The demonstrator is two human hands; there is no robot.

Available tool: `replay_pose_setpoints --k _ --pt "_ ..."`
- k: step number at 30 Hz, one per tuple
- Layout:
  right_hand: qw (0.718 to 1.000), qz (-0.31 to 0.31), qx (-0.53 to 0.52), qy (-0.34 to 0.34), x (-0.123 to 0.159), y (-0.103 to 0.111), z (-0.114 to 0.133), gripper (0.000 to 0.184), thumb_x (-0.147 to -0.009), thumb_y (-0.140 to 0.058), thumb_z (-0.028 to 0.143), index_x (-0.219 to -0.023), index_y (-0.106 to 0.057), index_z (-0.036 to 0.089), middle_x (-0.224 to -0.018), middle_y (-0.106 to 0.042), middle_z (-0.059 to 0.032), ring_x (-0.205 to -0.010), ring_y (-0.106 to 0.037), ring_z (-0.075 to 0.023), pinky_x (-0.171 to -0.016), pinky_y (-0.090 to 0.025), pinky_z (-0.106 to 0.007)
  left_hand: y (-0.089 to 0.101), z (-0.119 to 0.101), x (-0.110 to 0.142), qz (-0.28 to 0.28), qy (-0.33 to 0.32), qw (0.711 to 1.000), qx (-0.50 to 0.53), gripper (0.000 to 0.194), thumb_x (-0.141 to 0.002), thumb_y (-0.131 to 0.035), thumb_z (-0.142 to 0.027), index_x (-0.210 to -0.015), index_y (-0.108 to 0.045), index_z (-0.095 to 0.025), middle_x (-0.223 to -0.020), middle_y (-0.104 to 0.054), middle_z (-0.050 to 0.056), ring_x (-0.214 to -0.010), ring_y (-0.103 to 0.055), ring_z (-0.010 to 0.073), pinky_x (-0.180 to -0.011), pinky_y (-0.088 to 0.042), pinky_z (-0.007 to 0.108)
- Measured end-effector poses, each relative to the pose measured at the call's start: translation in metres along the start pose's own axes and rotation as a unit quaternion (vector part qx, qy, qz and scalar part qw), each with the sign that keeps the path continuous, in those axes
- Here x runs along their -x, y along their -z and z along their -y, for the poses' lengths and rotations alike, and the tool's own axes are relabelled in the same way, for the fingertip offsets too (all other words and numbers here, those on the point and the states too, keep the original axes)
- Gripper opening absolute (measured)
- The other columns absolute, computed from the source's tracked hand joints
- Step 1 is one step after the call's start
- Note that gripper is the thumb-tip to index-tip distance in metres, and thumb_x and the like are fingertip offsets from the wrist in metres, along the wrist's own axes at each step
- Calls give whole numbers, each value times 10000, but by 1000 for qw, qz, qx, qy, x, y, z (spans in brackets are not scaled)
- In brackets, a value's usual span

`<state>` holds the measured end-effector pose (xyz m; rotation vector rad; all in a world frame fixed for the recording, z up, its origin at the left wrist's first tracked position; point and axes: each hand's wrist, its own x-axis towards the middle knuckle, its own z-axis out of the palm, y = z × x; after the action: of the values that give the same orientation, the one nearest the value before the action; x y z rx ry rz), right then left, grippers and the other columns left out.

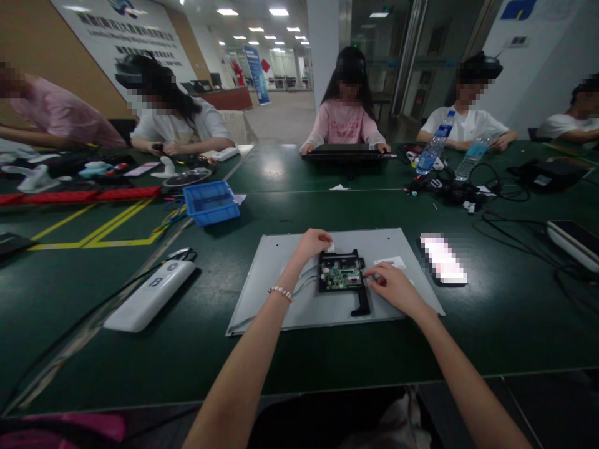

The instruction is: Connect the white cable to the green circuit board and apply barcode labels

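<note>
A light grey flat panel [276,265] lies on the table in front of me. On it sits a black plastic frame [361,304] around a green circuit board [344,278], with thin grey cables [306,282] running out to the left. At the frame's upper left corner, my left hand [314,244] is closed in a pinch by a small white piece [330,247], which seems to be between its fingertips. My right hand [392,285] reaches the frame's right edge with its fingertips, index finger and thumb apart. A white label [390,262] on the panel is partly behind that hand.
A white power bank-like device [152,294] with a cable lies left, a lit phone [443,259] right. Further back are a blue bin [213,203], plastic bottles [436,143] and tangled black cables [456,192]. Across the table, a person [349,121] holds a dark flat panel [349,153]; others sit alongside.
</note>
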<state>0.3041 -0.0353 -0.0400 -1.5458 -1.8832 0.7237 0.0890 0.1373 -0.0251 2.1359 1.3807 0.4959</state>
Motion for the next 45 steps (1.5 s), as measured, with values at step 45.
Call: replay_pose_setpoints --k 45 --pt "988 -35 -147 -40 -12 -13 -15 141 -739 -535 211 -827 -644 193 -805 -679 -12 -746 -630 -160 -724 -482 -295 -4 -68 95 33 -265 951 -153 322 -858 -377 -67 -1059 -598 -187 -1100 -567 56 -1049 -507 174 -952 -384 315"
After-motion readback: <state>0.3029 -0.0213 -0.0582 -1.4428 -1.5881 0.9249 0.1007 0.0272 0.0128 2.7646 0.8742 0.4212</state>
